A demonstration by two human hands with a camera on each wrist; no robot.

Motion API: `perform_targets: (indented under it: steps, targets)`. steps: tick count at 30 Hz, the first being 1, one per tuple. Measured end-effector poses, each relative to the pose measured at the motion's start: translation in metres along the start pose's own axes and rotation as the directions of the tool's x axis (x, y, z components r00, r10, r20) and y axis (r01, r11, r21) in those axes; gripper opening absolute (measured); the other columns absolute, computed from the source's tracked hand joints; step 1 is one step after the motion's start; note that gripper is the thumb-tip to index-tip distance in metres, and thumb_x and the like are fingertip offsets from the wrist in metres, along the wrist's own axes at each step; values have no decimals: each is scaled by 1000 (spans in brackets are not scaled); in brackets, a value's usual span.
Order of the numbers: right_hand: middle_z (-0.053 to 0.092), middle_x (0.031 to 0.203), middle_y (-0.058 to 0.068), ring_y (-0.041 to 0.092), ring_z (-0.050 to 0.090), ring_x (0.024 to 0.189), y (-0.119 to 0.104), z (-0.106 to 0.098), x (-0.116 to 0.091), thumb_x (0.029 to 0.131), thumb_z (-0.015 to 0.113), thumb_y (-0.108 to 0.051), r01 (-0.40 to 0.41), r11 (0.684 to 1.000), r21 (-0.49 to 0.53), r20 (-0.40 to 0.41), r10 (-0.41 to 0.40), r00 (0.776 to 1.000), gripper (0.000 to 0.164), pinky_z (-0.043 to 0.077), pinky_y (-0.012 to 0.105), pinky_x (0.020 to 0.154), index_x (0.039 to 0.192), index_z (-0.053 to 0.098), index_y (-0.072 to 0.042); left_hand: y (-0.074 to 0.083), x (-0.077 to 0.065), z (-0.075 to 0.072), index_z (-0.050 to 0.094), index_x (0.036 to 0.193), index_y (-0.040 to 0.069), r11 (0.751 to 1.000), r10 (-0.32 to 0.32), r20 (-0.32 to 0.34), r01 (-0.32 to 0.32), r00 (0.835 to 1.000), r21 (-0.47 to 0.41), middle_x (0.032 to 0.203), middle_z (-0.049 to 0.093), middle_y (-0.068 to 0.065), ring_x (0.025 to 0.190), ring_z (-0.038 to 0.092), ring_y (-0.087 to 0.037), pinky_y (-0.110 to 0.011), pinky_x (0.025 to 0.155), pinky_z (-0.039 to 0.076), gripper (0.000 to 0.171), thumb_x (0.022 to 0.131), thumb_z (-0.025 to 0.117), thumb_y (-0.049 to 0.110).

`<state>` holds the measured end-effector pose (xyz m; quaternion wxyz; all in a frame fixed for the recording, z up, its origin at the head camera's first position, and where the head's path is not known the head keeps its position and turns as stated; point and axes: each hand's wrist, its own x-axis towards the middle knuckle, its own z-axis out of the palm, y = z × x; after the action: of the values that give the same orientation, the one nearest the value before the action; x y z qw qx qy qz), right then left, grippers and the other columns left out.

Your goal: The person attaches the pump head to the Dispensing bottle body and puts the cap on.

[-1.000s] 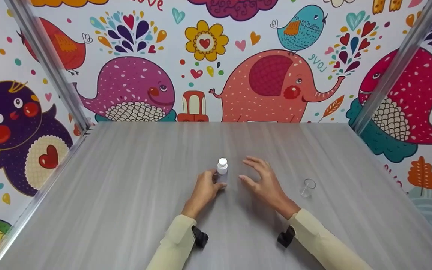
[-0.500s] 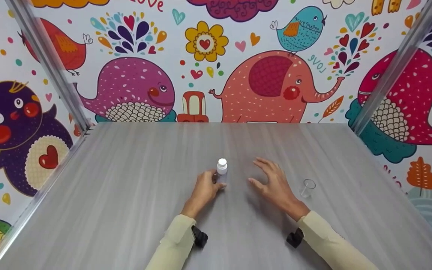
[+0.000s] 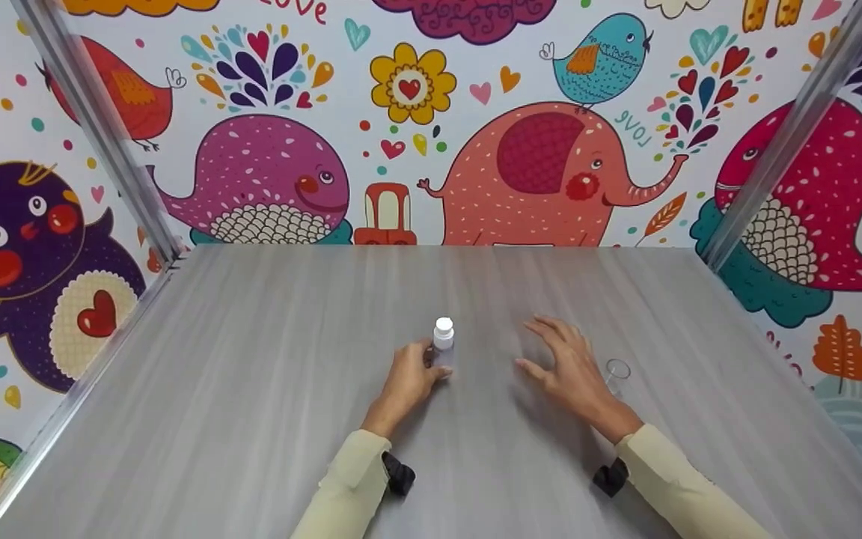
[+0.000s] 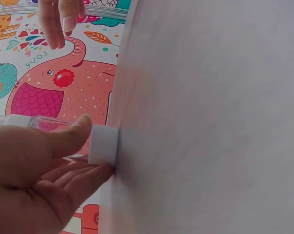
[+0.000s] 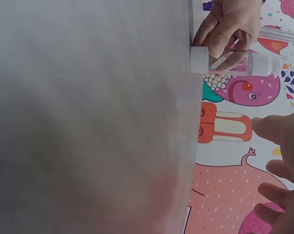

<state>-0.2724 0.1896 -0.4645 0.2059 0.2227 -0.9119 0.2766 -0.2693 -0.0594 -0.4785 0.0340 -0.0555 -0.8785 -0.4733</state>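
A small clear bottle [image 3: 444, 344] with a white top and a white base stands upright on the table. My left hand [image 3: 407, 380] grips its body, thumb on the near side. In the left wrist view the white base [image 4: 103, 145] sits right at the tabletop, below the thumb. Above the table, to the right of the bottle, my right hand [image 3: 569, 370] is held with fingers spread and nothing in them. A small clear glass cup [image 3: 617, 370] stands just beyond that hand's right side, its lower part partly covered by the hand.
The grey wood-grain table [image 3: 289, 337] meets patterned walls at the back and sides. Metal posts [image 3: 113, 150] rise at the back corners. Black wrist cameras [image 3: 399, 474] sit by both cuffs.
My right hand has moved to the right, away from the bottle and up beside the glass cup, with its fingers still spread. The left hand and bottle have stayed in place.
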Motion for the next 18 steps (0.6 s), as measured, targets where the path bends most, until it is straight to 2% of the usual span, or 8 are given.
perform_targets:
  steps: [6, 13, 18]
  targets:
    - [48, 134, 8, 24, 39, 125, 9, -5, -3, 78, 73, -28, -4, 999, -40, -8, 4, 1000, 56, 28, 48, 97, 129, 52, -16, 0, 0, -1, 58, 115, -2, 1000, -19, 5, 19, 1000, 15, 107, 65, -16, 96, 61, -22, -38, 83, 52, 40, 78, 71, 8]
    - [47, 134, 10, 26, 38, 124, 17, -14, -5, 78, 73, -29, -29, 997, -68, -3, 29, 1000, 57, 26, 50, 99, 129, 51, -14, 0, 1, -1, 59, 111, -4, 1000, 11, -12, -11, 1000, 9, 105, 65, -18, 95, 62, -24, -38, 81, 52, 39, 77, 72, 8]
    - [43, 136, 12, 30, 36, 125, 25, -20, -10, 77, 73, -29, -63, 995, -78, -6, 63, 998, 59, 25, 54, 100, 129, 50, -14, -1, 2, 0, 59, 112, -4, 1000, 5, -2, -5, 1000, -11, 107, 65, -18, 98, 62, -25, -38, 83, 52, 39, 77, 71, 8]
